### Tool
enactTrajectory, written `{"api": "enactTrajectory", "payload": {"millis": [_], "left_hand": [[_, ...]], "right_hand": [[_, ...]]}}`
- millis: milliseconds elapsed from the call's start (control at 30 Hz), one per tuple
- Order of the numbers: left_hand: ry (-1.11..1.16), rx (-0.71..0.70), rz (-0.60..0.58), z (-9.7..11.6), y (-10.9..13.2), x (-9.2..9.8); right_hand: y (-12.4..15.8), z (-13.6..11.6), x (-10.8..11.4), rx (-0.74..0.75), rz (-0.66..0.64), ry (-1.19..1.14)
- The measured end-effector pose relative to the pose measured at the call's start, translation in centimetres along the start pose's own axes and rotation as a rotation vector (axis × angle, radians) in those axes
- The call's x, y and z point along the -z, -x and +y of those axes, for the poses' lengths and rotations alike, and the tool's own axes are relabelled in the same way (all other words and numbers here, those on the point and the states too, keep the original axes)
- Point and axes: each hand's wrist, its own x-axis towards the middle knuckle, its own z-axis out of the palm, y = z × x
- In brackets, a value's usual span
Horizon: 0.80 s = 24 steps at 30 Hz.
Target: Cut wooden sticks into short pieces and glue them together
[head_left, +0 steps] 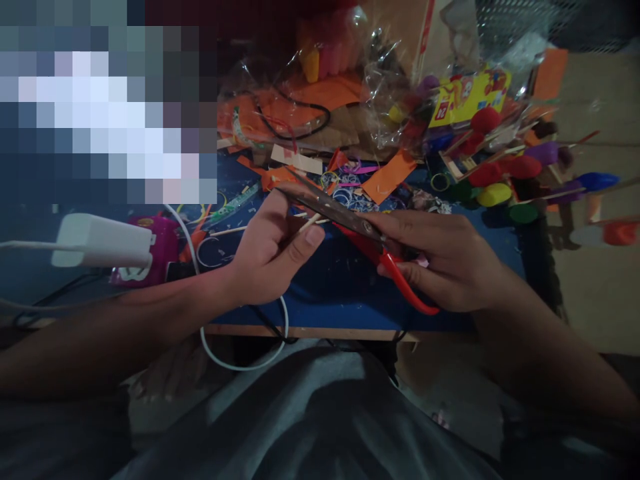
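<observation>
My right hand grips a pair of scissors by its red handles, the dark blades pointing up and left. Between the thumb and fingers of my left hand is a thin wooden stick. The scissor blades lie across the stick just beyond my left thumb; whether they touch it I cannot tell. Both hands are above the front part of a blue tabletop. Fingers of my left hand partly hide the stick.
Paper shreds and orange paper pieces litter the table behind the hands. A white charger sits in a magenta power strip at left, its cable looping over the front edge. Colourful clay pieces on sticks stand at right, near a yellow packet.
</observation>
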Motion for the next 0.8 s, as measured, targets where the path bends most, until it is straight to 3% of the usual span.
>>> {"api": "enactTrajectory", "payload": {"millis": [367, 600, 800], "left_hand": [[-0.003, -0.093, 0.05, -0.73, -0.32, -0.03], [-0.021, -0.288, -0.003, -0.79, -0.45, 0.07], [-0.201, -0.216, -0.031, -0.48, -0.16, 0.35]], "right_hand": [[0.28, -0.02, -0.6, -0.018, 0.034, 0.046], [-0.27, 0.28, -0.68, 0.022, 0.035, 0.051], [-0.21, -0.3, -0.85, 0.035, 0.056, 0.064]]}}
